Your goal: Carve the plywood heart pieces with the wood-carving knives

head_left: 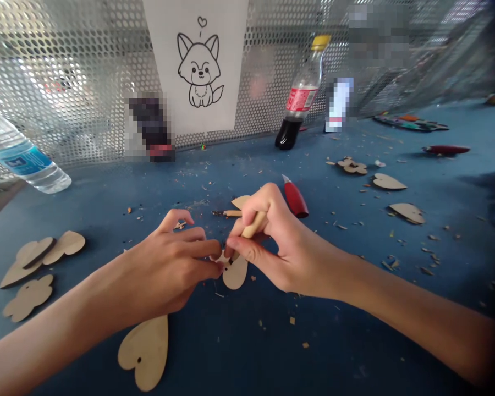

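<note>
My right hand (272,242) is closed round the pale wooden handle of a carving tool (254,224). The tool slants down, and its dark tip meets a thin wooden cutout (236,276) with rounded edges and a small dark spot. My left hand (183,253) has its fingers bent, with the fingertips gripping the left edge of that cutout; its thumb is mostly hidden. Just behind my right hand lie a thin wooden stick with a dark tip (231,213), another pale wooden piece (240,202) and a red-handled knife (296,199).
Wooden hearts (148,352) and flower shapes (31,297) lie around on the blue table (239,352) among scattered shavings. A water bottle (28,159), a cola bottle (299,99) and a fox drawing (200,71) line the perforated metal screen. Another red-handled tool (447,149) lies far right.
</note>
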A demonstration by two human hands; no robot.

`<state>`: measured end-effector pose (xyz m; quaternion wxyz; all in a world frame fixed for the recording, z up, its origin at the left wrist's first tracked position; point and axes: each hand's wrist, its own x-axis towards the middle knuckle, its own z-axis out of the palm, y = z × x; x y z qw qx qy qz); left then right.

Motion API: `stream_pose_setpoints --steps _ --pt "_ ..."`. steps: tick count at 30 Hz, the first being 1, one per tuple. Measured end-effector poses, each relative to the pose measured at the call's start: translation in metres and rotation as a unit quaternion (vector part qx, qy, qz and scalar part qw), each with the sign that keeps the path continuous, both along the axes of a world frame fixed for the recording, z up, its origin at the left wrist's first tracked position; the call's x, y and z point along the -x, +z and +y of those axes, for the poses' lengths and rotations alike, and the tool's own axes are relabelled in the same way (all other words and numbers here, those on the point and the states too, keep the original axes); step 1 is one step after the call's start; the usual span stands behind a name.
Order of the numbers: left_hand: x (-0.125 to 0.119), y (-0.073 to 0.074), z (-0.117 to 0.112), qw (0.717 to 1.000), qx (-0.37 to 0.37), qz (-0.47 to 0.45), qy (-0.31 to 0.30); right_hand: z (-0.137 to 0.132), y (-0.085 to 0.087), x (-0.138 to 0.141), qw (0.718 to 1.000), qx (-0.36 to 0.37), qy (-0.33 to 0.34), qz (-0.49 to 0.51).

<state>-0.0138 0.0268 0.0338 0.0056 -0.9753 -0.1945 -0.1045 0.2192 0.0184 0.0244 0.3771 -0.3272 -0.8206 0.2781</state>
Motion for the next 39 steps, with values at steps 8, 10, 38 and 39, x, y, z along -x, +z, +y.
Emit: stream_pose_setpoints --steps 8,10,38,39 --pt "-0.002 0.004 -0.002 0.999 0.026 0.025 0.005 0.009 -0.008 0.0 0.991 0.094 0.05 0.079" --pt "-0.002 0.006 -0.003 0.999 0.023 0.031 0.004 0.008 -0.008 0.0 0.989 0.105 0.045 0.093" --pt "-0.009 -0.003 -0.012 0.988 0.026 -0.02 0.15 0.023 0.089 0.019 0.796 -0.114 0.116 -0.583" --pt "-0.011 -0.006 -0.013 0.986 0.015 -0.029 0.162 0.024 0.09 0.022 0.789 -0.112 0.123 -0.592"
